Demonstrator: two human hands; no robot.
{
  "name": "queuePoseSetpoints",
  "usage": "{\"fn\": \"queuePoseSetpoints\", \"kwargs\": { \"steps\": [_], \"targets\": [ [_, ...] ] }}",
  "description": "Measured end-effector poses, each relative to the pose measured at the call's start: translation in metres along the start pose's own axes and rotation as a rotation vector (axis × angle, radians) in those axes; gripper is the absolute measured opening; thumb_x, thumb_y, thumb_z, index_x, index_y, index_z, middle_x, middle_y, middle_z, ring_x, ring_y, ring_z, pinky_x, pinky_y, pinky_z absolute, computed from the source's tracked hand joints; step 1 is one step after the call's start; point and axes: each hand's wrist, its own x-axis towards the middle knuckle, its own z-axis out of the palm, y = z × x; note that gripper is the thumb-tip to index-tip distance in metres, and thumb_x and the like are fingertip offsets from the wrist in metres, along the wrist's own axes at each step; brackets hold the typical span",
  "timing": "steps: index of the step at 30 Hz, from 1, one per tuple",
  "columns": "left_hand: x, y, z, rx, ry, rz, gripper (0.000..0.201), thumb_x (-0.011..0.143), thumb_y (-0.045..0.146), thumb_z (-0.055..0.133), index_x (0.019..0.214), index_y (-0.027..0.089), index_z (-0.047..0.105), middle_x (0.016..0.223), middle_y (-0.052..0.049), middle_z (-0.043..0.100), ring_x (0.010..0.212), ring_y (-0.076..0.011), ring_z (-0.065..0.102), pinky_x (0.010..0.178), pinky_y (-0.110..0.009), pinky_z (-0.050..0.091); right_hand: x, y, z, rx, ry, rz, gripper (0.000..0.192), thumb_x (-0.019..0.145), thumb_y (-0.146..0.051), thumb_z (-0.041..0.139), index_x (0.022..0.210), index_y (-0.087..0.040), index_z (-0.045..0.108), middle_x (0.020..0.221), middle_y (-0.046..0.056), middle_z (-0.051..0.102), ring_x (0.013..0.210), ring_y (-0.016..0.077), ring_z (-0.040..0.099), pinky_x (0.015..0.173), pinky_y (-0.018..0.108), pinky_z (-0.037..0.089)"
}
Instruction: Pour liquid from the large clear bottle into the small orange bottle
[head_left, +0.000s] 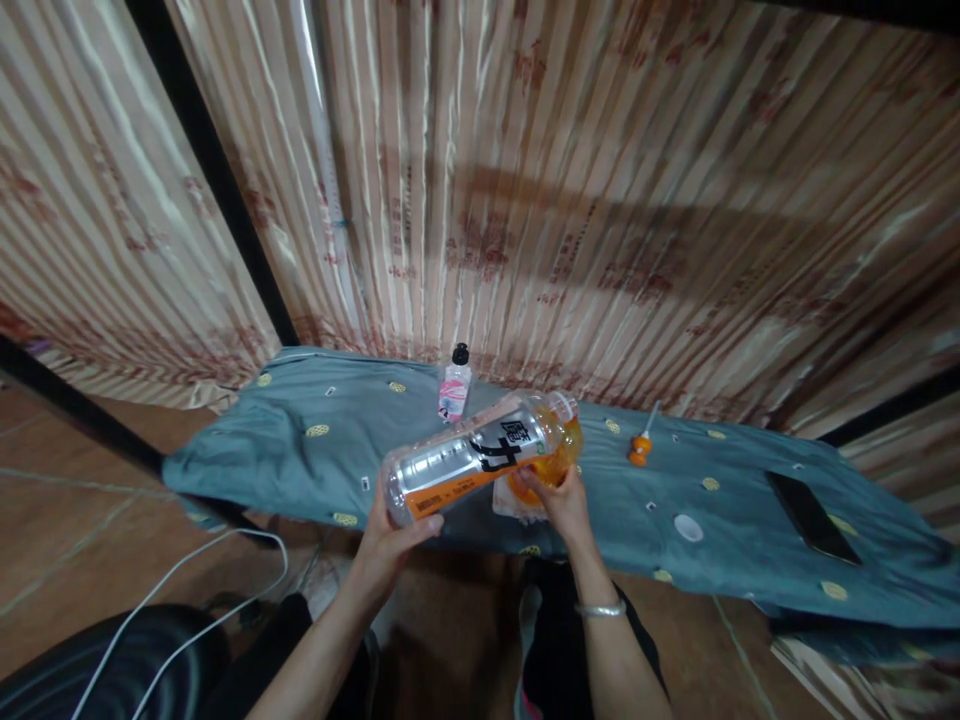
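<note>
My left hand [390, 540] grips the base end of a large clear plastic bottle [472, 455] with an orange and black label, tipped on its side with the neck to the right. Orange liquid sits in the neck end, which is over a small orange-filled container [525, 492]. My right hand [562, 500] holds that container from below, a silver bracelet on its wrist. Both hands are above the front edge of a table covered in blue-grey cloth [315, 470].
On the cloth stand a small pink-labelled bottle with a black cap [455, 385], an orange sprayer top [640, 446], a white cap [688, 527] and a dark phone [812, 517]. Striped curtains hang behind. A white cable [187, 580] runs over the floor at left.
</note>
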Motion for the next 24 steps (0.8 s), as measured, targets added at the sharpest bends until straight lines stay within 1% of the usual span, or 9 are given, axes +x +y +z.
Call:
{"fn": "queuePoseSetpoints", "kwargs": {
  "steps": [2, 4, 8, 10, 12, 17, 19, 21, 24],
  "targets": [
    [-0.002, 0.002, 0.002, 0.009, -0.007, 0.004, 0.091, 0.052, 0.026, 0.093, 0.133, 0.021, 0.052, 0.104, -0.004, 0.066, 0.074, -0.0157, 0.060, 0.059, -0.027, 0.050, -0.001, 0.001, -0.002, -0.003, -0.016, -0.020, 0.069, 0.059, -0.060, 0.085, 0.111, -0.020, 0.062, 0.108, 0.012, 0.077, 0.100, 0.0330, 0.073, 0.089, 0.045, 0.057],
    [-0.005, 0.003, 0.003, 0.011, -0.011, 0.008, 0.086, 0.055, 0.027, 0.091, 0.131, 0.022, 0.053, 0.102, -0.003, 0.066, 0.073, -0.0144, 0.059, 0.059, -0.026, 0.050, -0.003, 0.001, -0.004, 0.036, -0.031, -0.054, 0.078, 0.060, -0.057, 0.086, 0.123, -0.020, 0.058, 0.117, 0.013, 0.074, 0.107, 0.0332, 0.072, 0.094, 0.046, 0.056],
    [-0.006, 0.005, 0.003, 0.006, -0.018, 0.000, 0.085, 0.054, 0.027, 0.091, 0.130, 0.024, 0.054, 0.098, 0.000, 0.066, 0.068, -0.0125, 0.058, 0.059, -0.027, 0.050, -0.004, -0.002, -0.009, 0.153, -0.038, -0.144, 0.103, 0.063, -0.052, 0.086, 0.149, -0.021, 0.039, 0.141, 0.016, 0.062, 0.125, 0.0330, 0.064, 0.105, 0.050, 0.051],
    [-0.005, 0.004, 0.001, 0.000, -0.018, -0.005, 0.085, 0.054, 0.027, 0.090, 0.130, 0.024, 0.053, 0.098, 0.000, 0.066, 0.067, -0.0116, 0.059, 0.059, -0.026, 0.050, 0.000, -0.008, -0.014, 0.184, -0.043, -0.157, 0.112, 0.063, -0.051, 0.087, 0.155, -0.021, 0.029, 0.148, 0.019, 0.056, 0.130, 0.0332, 0.060, 0.109, 0.052, 0.047],
    [-0.004, 0.003, 0.000, -0.006, -0.022, -0.007, 0.085, 0.055, 0.028, 0.090, 0.130, 0.024, 0.051, 0.098, 0.000, 0.067, 0.066, -0.0111, 0.059, 0.059, -0.026, 0.050, 0.007, -0.015, -0.019, 0.192, -0.066, -0.169, 0.116, 0.062, -0.050, 0.088, 0.156, -0.021, 0.027, 0.152, 0.019, 0.052, 0.133, 0.0333, 0.058, 0.112, 0.054, 0.044],
    [-0.002, 0.002, -0.002, -0.018, -0.043, -0.008, 0.091, 0.054, 0.027, 0.092, 0.133, 0.023, 0.047, 0.096, 0.001, 0.066, 0.064, -0.0110, 0.058, 0.057, -0.025, 0.049, 0.026, -0.036, -0.028, 0.101, -0.177, -0.218, 0.109, 0.057, -0.043, 0.092, 0.150, -0.021, 0.039, 0.150, 0.016, 0.055, 0.138, 0.0326, 0.053, 0.119, 0.054, 0.035],
    [-0.002, 0.001, -0.002, -0.022, -0.047, -0.003, 0.093, 0.054, 0.025, 0.092, 0.134, 0.024, 0.045, 0.101, -0.001, 0.067, 0.067, -0.0116, 0.059, 0.057, -0.025, 0.049, 0.030, -0.040, -0.029, 0.113, -0.206, -0.231, 0.104, 0.055, -0.042, 0.093, 0.145, -0.021, 0.045, 0.146, 0.014, 0.059, 0.134, 0.0319, 0.056, 0.118, 0.052, 0.037],
    [0.000, -0.001, -0.003, -0.029, -0.046, 0.010, 0.094, 0.053, 0.023, 0.092, 0.134, 0.025, 0.045, 0.109, -0.003, 0.067, 0.076, -0.0136, 0.062, 0.062, -0.025, 0.051, 0.031, -0.041, -0.029, 0.120, -0.219, -0.231, 0.093, 0.055, -0.041, 0.092, 0.137, -0.021, 0.053, 0.138, 0.012, 0.065, 0.128, 0.0321, 0.061, 0.115, 0.052, 0.041],
    [0.003, -0.008, -0.004, -0.045, -0.042, 0.035, 0.095, 0.050, 0.021, 0.093, 0.133, 0.026, 0.047, 0.120, -0.006, 0.066, 0.095, -0.0189, 0.065, 0.076, -0.027, 0.054, 0.032, -0.039, -0.030, 0.094, -0.215, -0.197, 0.078, 0.055, -0.042, 0.092, 0.123, -0.022, 0.062, 0.123, 0.009, 0.073, 0.116, 0.0330, 0.067, 0.110, 0.054, 0.045]
  ]
}}
